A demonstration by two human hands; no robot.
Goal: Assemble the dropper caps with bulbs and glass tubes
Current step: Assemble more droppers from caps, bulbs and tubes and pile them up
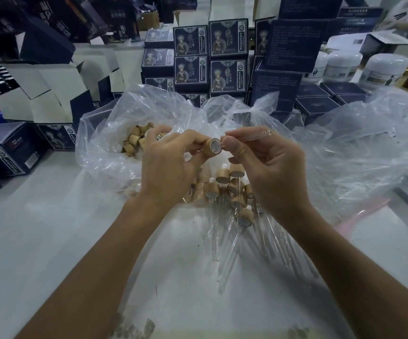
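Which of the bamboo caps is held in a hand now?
The bamboo cap pinched by the left hand, its open side facing the glass tube in the right hand. The others lie in the plastic bag or on the table.

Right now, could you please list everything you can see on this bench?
Bamboo dropper cap: one, tan, held in left hand.
Clear glass tube: one, pinched in right hand, at the cap's opening.
Finished droppers: a pile, tan caps, between the wrists.
Loose bamboo caps: many, in clear plastic bag, left.
Dark blue printed boxes: many, stacked behind.
White jars: several, far right.
Hands: left, right.
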